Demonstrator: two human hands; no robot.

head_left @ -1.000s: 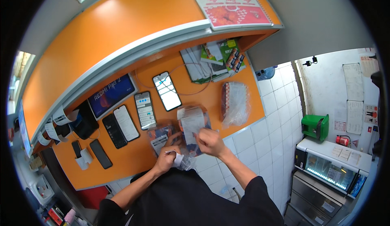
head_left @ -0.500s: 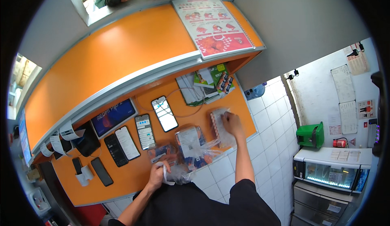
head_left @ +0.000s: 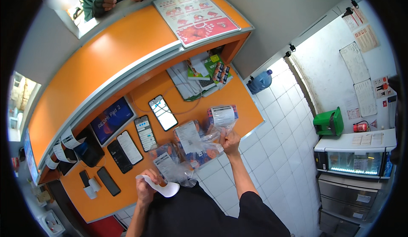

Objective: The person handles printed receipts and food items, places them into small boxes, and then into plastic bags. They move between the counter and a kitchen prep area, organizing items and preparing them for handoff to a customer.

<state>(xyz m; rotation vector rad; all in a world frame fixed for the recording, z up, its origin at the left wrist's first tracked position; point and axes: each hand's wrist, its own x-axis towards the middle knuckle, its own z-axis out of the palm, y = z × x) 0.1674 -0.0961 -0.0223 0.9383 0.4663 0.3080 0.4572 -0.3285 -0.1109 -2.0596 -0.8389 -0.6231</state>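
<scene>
My left hand (head_left: 146, 187) holds a curled white paper slip (head_left: 162, 188) low over the orange counter (head_left: 231, 93). My right hand (head_left: 230, 140) grips the neck of a clear plastic bag (head_left: 219, 118) with a white receipt on it, at the counter's right edge. Between my hands lie two more clear bags (head_left: 192, 143) of orange-and-blue packets, each with a receipt; the nearest one (head_left: 170, 167) touches my left hand's side.
Several phones (head_left: 162, 112) and a tablet (head_left: 111, 119) lie in a row on the counter's left. Papers and a calculator (head_left: 199, 75) sit at the back. A menu board (head_left: 195, 15) rests on the upper ledge, where another person's hands (head_left: 104, 1) hold a phone. A water jug (head_left: 260, 81) stands on the tiled floor.
My right hand has pulled the far bag from the counter's right side toward the others. My left hand now holds a white slip, further from the bags.
</scene>
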